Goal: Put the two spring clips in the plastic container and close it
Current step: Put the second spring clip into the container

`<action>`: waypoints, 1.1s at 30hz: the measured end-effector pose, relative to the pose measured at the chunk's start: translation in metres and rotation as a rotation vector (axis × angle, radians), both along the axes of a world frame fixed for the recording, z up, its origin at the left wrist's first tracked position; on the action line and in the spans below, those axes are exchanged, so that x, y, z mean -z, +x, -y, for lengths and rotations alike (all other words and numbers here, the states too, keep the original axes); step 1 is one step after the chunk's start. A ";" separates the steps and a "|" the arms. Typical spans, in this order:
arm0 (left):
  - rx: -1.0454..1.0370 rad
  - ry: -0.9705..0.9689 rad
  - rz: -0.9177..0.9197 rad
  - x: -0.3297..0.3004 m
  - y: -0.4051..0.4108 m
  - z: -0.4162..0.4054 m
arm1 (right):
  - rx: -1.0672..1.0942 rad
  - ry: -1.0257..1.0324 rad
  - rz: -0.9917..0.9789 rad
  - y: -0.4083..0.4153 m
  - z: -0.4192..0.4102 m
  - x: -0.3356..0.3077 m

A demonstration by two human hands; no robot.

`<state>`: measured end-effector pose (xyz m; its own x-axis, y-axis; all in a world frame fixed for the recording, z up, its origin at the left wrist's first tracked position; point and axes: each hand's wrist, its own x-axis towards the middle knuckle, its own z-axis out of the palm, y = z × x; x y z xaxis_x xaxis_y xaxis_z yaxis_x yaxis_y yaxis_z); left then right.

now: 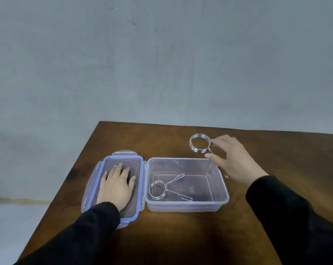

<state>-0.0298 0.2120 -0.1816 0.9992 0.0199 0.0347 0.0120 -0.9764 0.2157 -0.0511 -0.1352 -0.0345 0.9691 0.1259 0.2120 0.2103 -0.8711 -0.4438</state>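
A clear plastic container (222, 190) stands open on the brown table. One metal spring clip (159, 189) lies inside it at the left, handles pointing right. The second spring clip (199, 143) is beyond the container's far right corner, its coil raised, and my right hand (232, 159) grips it by the handles. The lid (137, 169), clear with a blue rim, lies upside down to the left of the container. My left hand (116, 185) rests flat on the lid, fingers spread.
The wooden table (181, 236) ends at a far edge just behind the clip and at a slanted left edge near the lid. A grey wall rises behind. Bare tabletop lies in front of the container and to the right.
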 end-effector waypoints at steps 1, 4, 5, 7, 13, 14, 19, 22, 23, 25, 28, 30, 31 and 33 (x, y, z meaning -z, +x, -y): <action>0.000 -0.002 0.001 0.001 0.000 -0.001 | -0.112 -0.044 -0.011 0.003 -0.013 -0.002; 0.002 -0.004 -0.001 0.001 0.000 -0.002 | -0.340 -0.200 -0.073 0.008 -0.050 0.005; 0.001 -0.004 0.000 0.001 0.000 -0.002 | -0.376 -0.245 -0.109 0.009 -0.060 0.011; -0.003 -0.006 0.008 0.001 0.000 -0.002 | -0.433 -0.315 -0.160 0.013 -0.074 0.025; -0.007 -0.018 0.014 0.002 0.000 -0.002 | -0.510 -0.350 -0.198 0.022 -0.092 0.059; -0.009 -0.019 0.013 0.002 0.000 -0.002 | -0.514 -0.356 -0.206 0.022 -0.093 0.062; -0.011 -0.017 0.011 0.002 0.001 -0.002 | -0.502 -0.343 -0.293 0.021 -0.093 0.071; -0.010 -0.012 0.013 0.001 0.001 -0.002 | -0.485 -0.330 -0.302 0.020 -0.093 0.072; -0.010 -0.010 0.011 0.001 0.001 -0.002 | -0.481 -0.328 -0.302 0.019 -0.093 0.072; -0.011 -0.006 0.006 0.001 0.001 -0.002 | -0.470 -0.323 -0.303 0.018 -0.093 0.072; -0.016 -0.002 0.002 0.001 0.001 -0.002 | -0.464 -0.324 -0.303 0.018 -0.094 0.071; -0.023 -0.002 -0.001 0.001 0.002 -0.001 | -0.455 -0.327 -0.309 0.017 -0.094 0.070; -0.024 -0.002 0.000 0.001 0.001 -0.001 | -0.455 -0.328 -0.313 0.017 -0.095 0.070; -0.024 -0.005 0.001 0.001 0.001 -0.001 | -0.453 -0.329 -0.327 0.017 -0.095 0.070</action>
